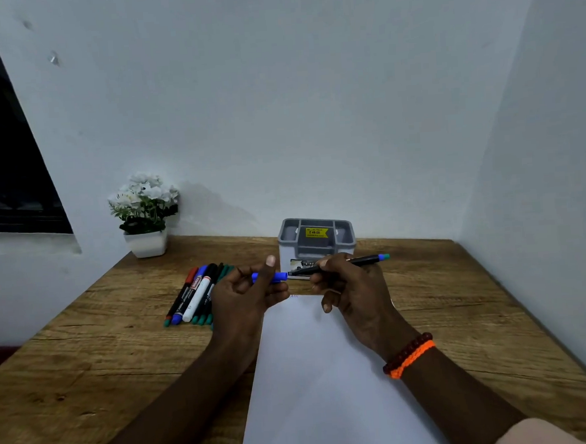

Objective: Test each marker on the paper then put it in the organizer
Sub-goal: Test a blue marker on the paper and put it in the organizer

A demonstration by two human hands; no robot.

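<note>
My right hand (350, 290) grips a thin black marker (359, 261) with a teal end, held level above the far end of the white paper (315, 385). My left hand (248, 293) pinches its blue cap (271, 277), whose mouth sits at the marker's tip. The grey organizer (316, 241) with a yellow price sticker stands just behind both hands. Several more markers (195, 294) in red, blue, black, white and green lie in a row left of my left hand.
A white pot of white flowers (145, 213) stands at the back left corner of the wooden table (104, 353). Walls close off the back and right sides. A dark window is at the far left.
</note>
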